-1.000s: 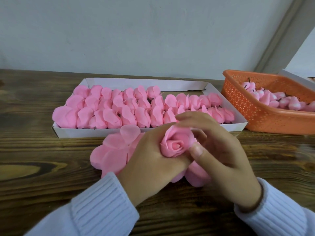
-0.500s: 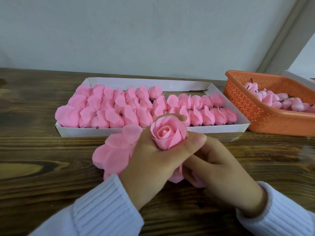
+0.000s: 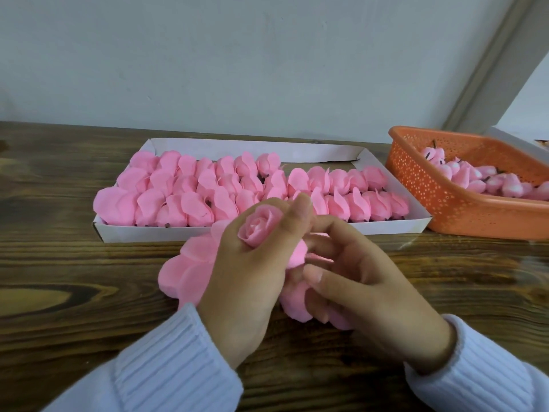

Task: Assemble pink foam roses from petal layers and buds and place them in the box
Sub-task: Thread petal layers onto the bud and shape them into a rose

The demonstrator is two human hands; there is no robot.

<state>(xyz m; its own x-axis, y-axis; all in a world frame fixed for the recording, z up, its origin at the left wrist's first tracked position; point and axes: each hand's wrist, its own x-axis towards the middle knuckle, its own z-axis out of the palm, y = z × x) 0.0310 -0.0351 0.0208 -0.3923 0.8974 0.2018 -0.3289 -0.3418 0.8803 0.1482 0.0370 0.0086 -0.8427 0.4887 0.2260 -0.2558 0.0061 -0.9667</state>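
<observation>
Orange basket (image 3: pixel 445 203) right of box (image 3: pixel 142 233); left fingers (image 3: pixel 297 217) curl round rose (image 3: pixel 258 226); right fingers (image 3: pixel 326 281) pinch petals (image 3: pixel 297 306) beneath.

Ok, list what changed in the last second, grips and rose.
The right grip came off the top of the rose and dropped to the petal layers beneath it. The left grip kept hold of the rose, raising it slightly toward the box. The box, the orange basket and the loose petals beside the left grip stayed put.
</observation>
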